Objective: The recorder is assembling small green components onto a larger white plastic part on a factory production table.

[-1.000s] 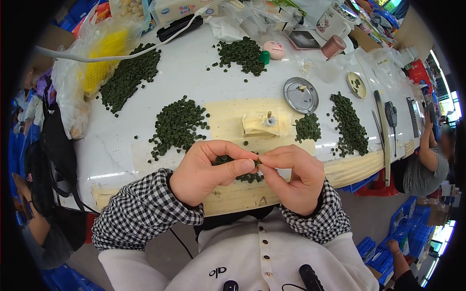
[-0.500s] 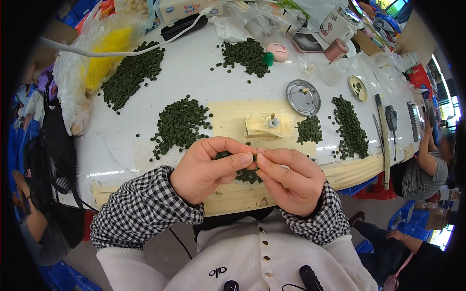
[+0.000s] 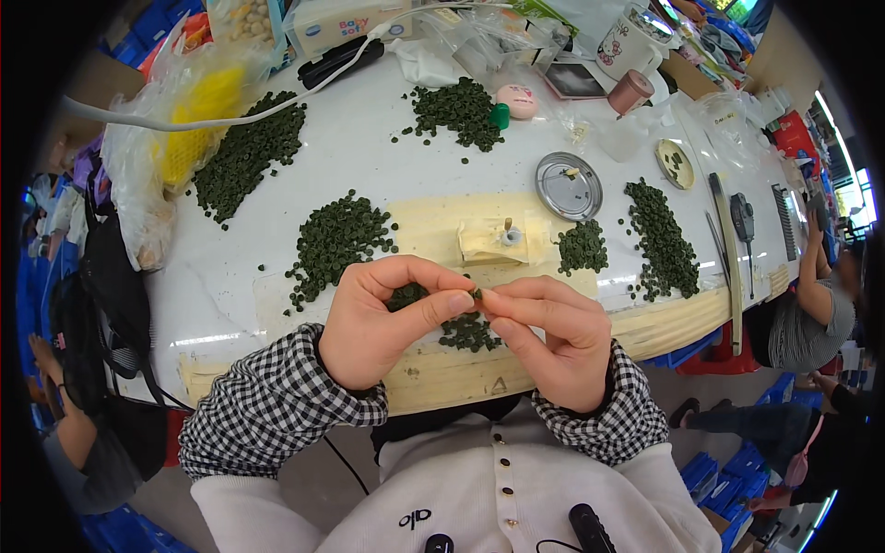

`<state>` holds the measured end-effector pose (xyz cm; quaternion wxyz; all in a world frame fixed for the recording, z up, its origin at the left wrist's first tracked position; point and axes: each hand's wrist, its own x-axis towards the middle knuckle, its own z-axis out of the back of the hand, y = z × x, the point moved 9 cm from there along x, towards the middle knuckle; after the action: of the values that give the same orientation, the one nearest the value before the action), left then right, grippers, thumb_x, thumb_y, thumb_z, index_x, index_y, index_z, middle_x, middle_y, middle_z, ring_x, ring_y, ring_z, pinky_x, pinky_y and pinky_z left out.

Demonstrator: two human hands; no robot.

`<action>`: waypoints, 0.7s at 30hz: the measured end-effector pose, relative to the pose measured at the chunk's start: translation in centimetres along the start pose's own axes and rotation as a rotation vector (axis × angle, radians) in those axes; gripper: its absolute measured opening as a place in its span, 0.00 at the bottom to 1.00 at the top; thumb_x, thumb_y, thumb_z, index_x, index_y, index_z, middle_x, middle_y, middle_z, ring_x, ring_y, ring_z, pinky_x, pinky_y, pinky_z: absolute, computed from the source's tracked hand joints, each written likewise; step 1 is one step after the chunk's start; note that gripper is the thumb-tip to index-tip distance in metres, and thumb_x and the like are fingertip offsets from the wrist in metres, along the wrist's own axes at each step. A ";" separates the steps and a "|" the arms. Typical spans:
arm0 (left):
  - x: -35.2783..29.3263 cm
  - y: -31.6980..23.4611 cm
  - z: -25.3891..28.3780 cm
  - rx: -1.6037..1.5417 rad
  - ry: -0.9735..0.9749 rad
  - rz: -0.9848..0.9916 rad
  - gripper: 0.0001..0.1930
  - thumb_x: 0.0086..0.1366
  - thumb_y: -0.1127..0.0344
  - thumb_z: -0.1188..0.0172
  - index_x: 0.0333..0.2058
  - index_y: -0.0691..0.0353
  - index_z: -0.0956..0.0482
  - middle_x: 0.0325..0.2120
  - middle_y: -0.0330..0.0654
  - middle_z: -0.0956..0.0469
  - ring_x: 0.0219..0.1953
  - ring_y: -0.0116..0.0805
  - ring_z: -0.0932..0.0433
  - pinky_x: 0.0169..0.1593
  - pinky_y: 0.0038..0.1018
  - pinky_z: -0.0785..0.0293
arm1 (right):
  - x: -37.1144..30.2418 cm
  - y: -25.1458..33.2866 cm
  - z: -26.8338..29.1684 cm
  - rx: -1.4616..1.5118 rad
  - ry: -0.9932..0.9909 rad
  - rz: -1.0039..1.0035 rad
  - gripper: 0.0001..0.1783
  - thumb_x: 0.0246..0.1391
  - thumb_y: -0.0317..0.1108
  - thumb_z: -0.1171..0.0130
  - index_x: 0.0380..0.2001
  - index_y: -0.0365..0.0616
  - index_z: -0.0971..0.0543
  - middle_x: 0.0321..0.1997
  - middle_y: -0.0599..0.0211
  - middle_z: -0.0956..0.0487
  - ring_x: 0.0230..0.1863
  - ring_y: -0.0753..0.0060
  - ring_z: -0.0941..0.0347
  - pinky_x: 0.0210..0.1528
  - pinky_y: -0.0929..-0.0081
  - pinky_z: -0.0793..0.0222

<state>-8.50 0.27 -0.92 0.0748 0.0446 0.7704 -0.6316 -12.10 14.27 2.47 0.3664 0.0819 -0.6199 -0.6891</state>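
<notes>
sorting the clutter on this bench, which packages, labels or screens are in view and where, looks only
Tissue pack: far edge, left of centre; flat rectangular pack, white with blue and pink print.
Clear plastic bag: far left; crinkled, something yellow inside.
Snack bag: far left corner; clear, pale round pieces.
Phone: far right of centre; dark flat rectangle, screen off.
Mug: beside the phone; white with cartoon print.
</notes>
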 end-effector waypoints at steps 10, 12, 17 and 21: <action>-0.3 -1.0 0.3 0.169 -0.030 -0.149 0.06 0.55 0.78 0.38 0.33 0.67 0.20 0.29 0.40 0.19 0.32 0.21 0.24 0.37 0.18 0.29 | 0.0 -0.6 -0.1 0.089 0.002 -0.042 0.15 0.48 0.20 0.41 0.42 0.37 0.20 0.39 0.58 0.22 0.36 0.73 0.24 0.39 0.81 0.29; -0.4 -1.2 0.3 0.193 -0.045 -0.149 0.06 0.56 0.78 0.38 0.34 0.67 0.20 0.30 0.40 0.19 0.32 0.22 0.24 0.37 0.18 0.29 | -0.1 -0.9 -0.2 0.139 -0.004 -0.066 0.15 0.49 0.20 0.41 0.42 0.37 0.21 0.40 0.57 0.22 0.37 0.73 0.24 0.40 0.81 0.29; -0.5 -1.4 0.4 0.248 -0.076 -0.163 0.05 0.57 0.78 0.39 0.34 0.68 0.20 0.29 0.41 0.19 0.32 0.22 0.24 0.38 0.18 0.29 | 0.1 -0.2 -0.3 0.028 0.030 -0.024 0.14 0.49 0.21 0.42 0.41 0.36 0.21 0.41 0.57 0.22 0.38 0.72 0.24 0.41 0.80 0.29; -0.5 -1.3 0.5 0.236 -0.079 -0.178 0.05 0.57 0.78 0.39 0.34 0.68 0.20 0.30 0.41 0.19 0.33 0.22 0.24 0.38 0.18 0.28 | 0.1 -0.6 -0.3 0.087 0.021 -0.037 0.14 0.50 0.21 0.42 0.42 0.36 0.21 0.41 0.58 0.22 0.39 0.72 0.24 0.42 0.79 0.29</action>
<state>-8.21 -0.48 0.30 0.0432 -0.0402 0.6883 -0.7231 -12.23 13.96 1.85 0.3563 0.1163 -0.6438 -0.6671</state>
